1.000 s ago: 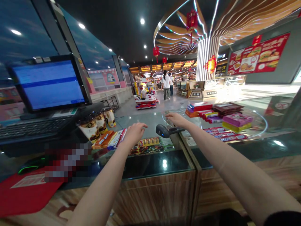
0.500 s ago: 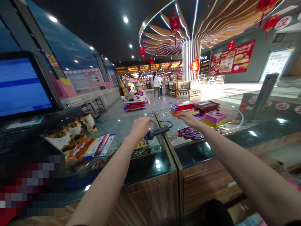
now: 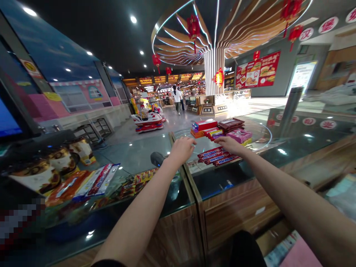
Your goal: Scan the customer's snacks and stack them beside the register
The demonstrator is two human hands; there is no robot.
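My left hand (image 3: 182, 150) is held over the seam between two glass counters, fingers loosely bent and apart, with nothing in it. Beside its wrist a black handheld scanner (image 3: 157, 158) lies on the left counter. My right hand (image 3: 230, 145) hovers with fingers stretched out just above several red Mentos packs (image 3: 214, 156) laid side by side. Right behind its fingertips are small candy rolls (image 3: 215, 133), with red and orange boxes (image 3: 204, 125), brown packets (image 3: 230, 124) and a pink box (image 3: 236, 135) piled around them. Whether the fingertips touch a roll I cannot tell.
On the left counter are several patterned cups (image 3: 59, 161), an orange packet (image 3: 68, 185) and another Mentos pack (image 3: 100, 180). A monitor (image 3: 11, 115) stands at the far left. Beyond the counters are a kiddie ride (image 3: 147, 116) and people walking (image 3: 177, 98).
My left hand has moved off the scanner to the right, toward the candy. My right hand has drawn back from the boxes toward the Mentos packs. The view has turned right.
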